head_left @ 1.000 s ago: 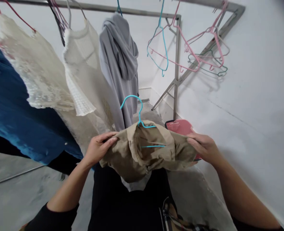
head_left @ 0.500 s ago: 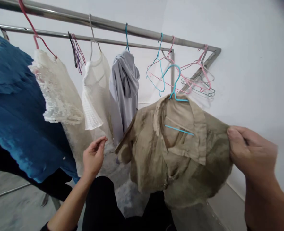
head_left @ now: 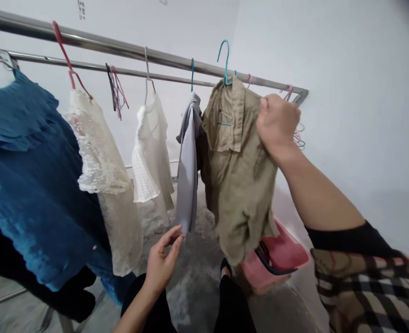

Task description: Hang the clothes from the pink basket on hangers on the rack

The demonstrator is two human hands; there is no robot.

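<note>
My right hand [head_left: 278, 122] is closed on the shoulder of an olive-khaki collared shirt [head_left: 247, 185], lifting it beside the metal rail [head_left: 114, 44]. The shirt is on a light-blue hanger [head_left: 226, 60], whose hook rises above the rail's line; whether it rests on the rail cannot be made out. My left hand [head_left: 162, 259] is low, thumb and fingers slightly apart, its fingertips near the lower end of a lavender-grey hooded garment [head_left: 186, 171]. I cannot tell if they touch it.
On the left hang a blue garment [head_left: 34, 175], a cream lace top [head_left: 98, 162] and a white knit top [head_left: 145, 171]. Thin hangers [head_left: 116, 92] dangle from the back rail [head_left: 86, 64]. A pink basket [head_left: 263, 273] stands below the shirt, near the white wall [head_left: 357, 115].
My right hand has raised the shirt up and leftward, bringing its hanger hook to the rail. My left hand has moved right and down, its fingers loosening. The pink basket has come into view.
</note>
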